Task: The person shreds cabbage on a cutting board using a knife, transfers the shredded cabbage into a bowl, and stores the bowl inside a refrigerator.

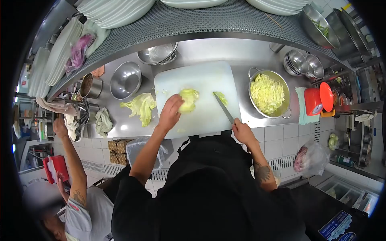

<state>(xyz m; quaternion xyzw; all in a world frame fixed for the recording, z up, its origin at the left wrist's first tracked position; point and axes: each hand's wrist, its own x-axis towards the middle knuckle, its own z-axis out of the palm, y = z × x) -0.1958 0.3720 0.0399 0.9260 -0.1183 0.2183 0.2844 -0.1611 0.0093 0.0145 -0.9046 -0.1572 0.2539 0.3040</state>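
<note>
A white cutting board [209, 120] lies on the steel counter. On it, my left hand [171, 109] grips the left side of a pale green lettuce piece [189, 100]. My right hand [242, 131] is closed round the handle of a knife [226, 110], whose blade points up and left across the board. Beside the blade tip lies a small cut strip of lettuce [221, 97], apart from the larger piece. Loose lettuce leaves [141, 107] rest on the counter left of the board. To the right stands a two-handled metal pot [286, 102] holding shredded lettuce [267, 94].
A steel bowl [126, 80] and a strainer [159, 53] sit behind the leaves. Stacked small bowls [296, 63] and a red scale [313, 102] are at the right. A shelf [193, 22] with plates overhangs the back. At left, a co-worker [90, 209] reaches toward the counter.
</note>
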